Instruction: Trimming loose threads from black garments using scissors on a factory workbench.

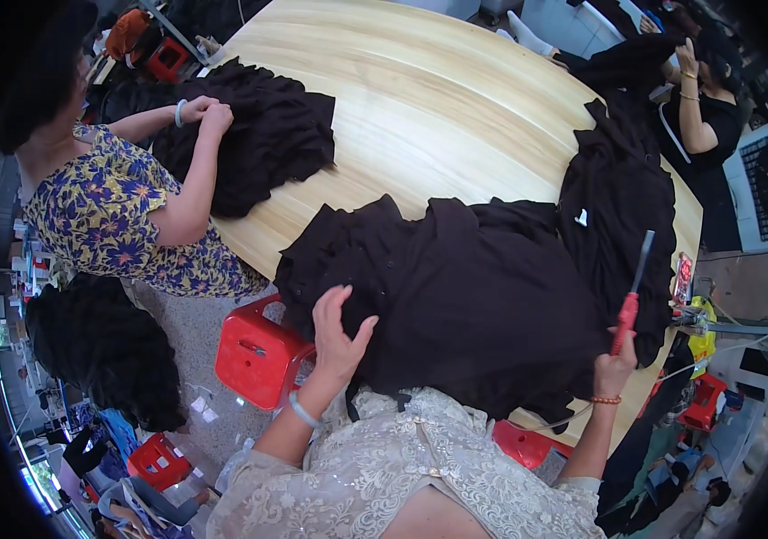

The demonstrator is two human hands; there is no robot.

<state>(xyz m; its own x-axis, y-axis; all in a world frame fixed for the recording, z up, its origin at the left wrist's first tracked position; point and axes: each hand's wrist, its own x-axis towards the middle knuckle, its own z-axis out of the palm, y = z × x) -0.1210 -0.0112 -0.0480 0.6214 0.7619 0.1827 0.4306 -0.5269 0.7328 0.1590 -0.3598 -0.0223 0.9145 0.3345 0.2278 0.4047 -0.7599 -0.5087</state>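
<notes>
A black garment (483, 296) lies spread over the near part of the table and hangs over the edge against my body. My left hand (337, 346) is over its left side, fingers apart and holding nothing; whether the fingertips touch the cloth I cannot tell. At the garment's right side my right hand (616, 364) grips a red-handled air blow gun (628, 310), its thin grey nozzle pointing up and away from me. A pale hose runs from below that hand toward my waist. Beyond it lies another black garment (617, 189) with a small white tag.
The pale wooden table (438, 99) curves away ahead. At left, a co-worker in a flowered dress (114, 207) handles a black garment pile (267, 135); another person (707, 117) lifts black cloth at far right. A red stool (258, 355) stands by my left arm.
</notes>
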